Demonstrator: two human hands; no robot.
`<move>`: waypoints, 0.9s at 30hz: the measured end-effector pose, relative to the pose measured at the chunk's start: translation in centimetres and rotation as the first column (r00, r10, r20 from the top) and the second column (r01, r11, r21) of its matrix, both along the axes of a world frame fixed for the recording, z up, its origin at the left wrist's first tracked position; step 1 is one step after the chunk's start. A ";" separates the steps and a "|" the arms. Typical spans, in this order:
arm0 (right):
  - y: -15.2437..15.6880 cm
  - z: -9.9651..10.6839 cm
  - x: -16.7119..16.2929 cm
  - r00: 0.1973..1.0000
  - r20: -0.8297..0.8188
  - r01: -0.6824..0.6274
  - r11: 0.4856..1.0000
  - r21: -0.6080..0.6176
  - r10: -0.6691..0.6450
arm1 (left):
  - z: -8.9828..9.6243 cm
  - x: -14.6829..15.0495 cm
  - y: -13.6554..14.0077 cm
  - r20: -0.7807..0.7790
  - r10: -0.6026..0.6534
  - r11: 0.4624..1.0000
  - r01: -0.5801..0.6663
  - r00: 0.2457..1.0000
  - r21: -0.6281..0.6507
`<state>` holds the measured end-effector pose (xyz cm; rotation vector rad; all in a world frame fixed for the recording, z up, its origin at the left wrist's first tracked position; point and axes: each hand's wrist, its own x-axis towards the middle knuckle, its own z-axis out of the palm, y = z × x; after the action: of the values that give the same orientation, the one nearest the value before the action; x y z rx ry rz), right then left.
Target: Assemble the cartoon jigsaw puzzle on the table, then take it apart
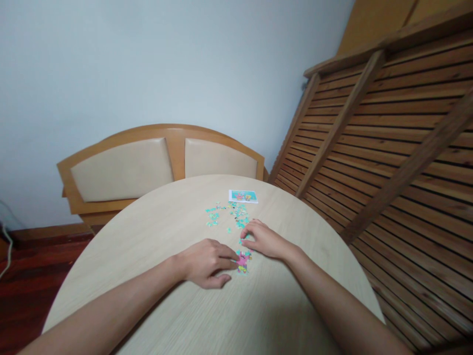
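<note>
Fingers of the left hand (209, 262) are held slightly apart, their tips laid at the edge of the partly joined puzzle (243, 261) on the table (166, 222). Those of the right hand (266, 240) are curled by a turquoise piece (240, 242); whether it is gripped cannot be told. Piece-fitting seems in hand; careful alignment, with the puzzle kept steady, would be called for.

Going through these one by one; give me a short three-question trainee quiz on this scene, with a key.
1. True or false: the left hand's fingertips reach the pink-and-yellow joined puzzle section.
2. Complete: beyond the small, loose, mostly turquoise puzzle pieces on the round, pale table lies a ____.
3. Which is nearer those loose pieces: A) left hand; B) right hand?

Key: 1. True. 2. Rectangular printed picture card. 3. B.
</note>
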<state>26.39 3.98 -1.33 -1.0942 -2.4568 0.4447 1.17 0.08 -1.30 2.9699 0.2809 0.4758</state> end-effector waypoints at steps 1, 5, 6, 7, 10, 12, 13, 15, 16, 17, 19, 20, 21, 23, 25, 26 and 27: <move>-0.1 0.1 -0.1 1.000 -0.003 -0.001 1.000 -0.007 0.001 | 0.0 0.0 0.0 0.003 0.002 1.000 -0.002 1.000 0.000; -0.2 0.3 -0.3 0.998 -0.057 -0.015 0.999 -0.035 0.013 | 0.3 -0.2 0.2 0.021 0.019 1.000 -0.019 1.000 0.004; -0.2 0.3 -0.4 0.997 -0.077 -0.027 0.998 -0.062 0.022 | 0.3 -0.3 0.3 0.029 0.033 0.999 -0.033 0.999 0.001; -0.2 0.3 -0.4 0.995 -0.097 -0.044 0.994 -0.098 0.034 | 0.3 -0.5 0.4 0.040 0.055 0.998 -0.055 0.998 -0.002; -0.3 0.5 -0.8 0.988 -0.152 -0.073 0.974 -0.213 0.041 | 0.3 -0.9 1.0 0.070 0.157 0.988 -0.156 0.985 -0.017; -0.6 0.6 -1.3 0.982 -0.189 -0.066 0.963 -0.260 0.016 | 0.1 -1.1 1.4 0.089 0.234 0.972 -0.232 0.968 -0.030; -0.8 0.7 -1.5 0.978 -0.209 -0.059 0.959 -0.276 0.000 | 0.1 -1.1 1.5 0.097 0.266 0.964 -0.264 0.959 -0.038; -1.2 0.7 -2.1 0.970 -0.243 -0.058 0.951 -0.305 -0.018 | -0.1 -1.1 1.6 0.111 0.314 0.949 -0.310 0.943 -0.053; -1.3 0.7 -2.3 0.967 -0.253 -0.069 0.944 -0.321 -0.015 | -0.2 -1.0 1.6 0.114 0.331 0.944 -0.326 0.937 -0.060; -1.4 0.6 -2.5 0.967 -0.255 -0.084 0.937 -0.338 -0.006 | -0.3 -0.9 1.6 0.114 0.344 0.939 -0.338 0.932 -0.065; -1.5 0.4 -2.8 0.969 -0.248 -0.111 0.926 -0.360 0.019 | -0.5 -0.7 1.5 0.105 0.361 0.932 -0.355 0.926 -0.071; -1.5 0.3 -2.9 0.970 -0.244 -0.115 0.925 -0.361 0.026 | -0.5 -0.6 1.5 0.102 0.364 0.931 -0.358 0.926 -0.073; -1.5 0.2 -3.0 0.970 -0.240 -0.114 0.927 -0.358 0.026 | -0.6 -0.6 1.5 0.099 0.363 0.931 -0.357 0.926 -0.074; -1.4 0.1 -2.9 0.973 -0.230 -0.101 0.932 -0.347 0.020 | -0.7 -0.6 1.5 0.099 0.357 0.933 -0.350 0.929 -0.079; -1.3 0.1 -2.9 0.978 -0.208 -0.091 0.937 -0.336 0.020 | -0.7 -0.6 1.5 0.105 0.350 0.936 -0.342 0.931 -0.084; -1.3 0.1 -2.8 0.980 -0.196 -0.090 0.940 -0.328 0.025 | -0.6 -0.6 1.5 0.105 0.346 0.937 -0.339 0.932 -0.085; -1.3 0.1 -2.8 0.982 -0.186 -0.093 0.943 -0.319 0.034 | -0.6 -0.6 1.5 0.104 0.344 0.938 -0.337 0.933 -0.085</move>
<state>23.61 2.72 -1.19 -1.0481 -2.3163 0.9568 0.58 1.57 -1.90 2.8190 0.7910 0.6603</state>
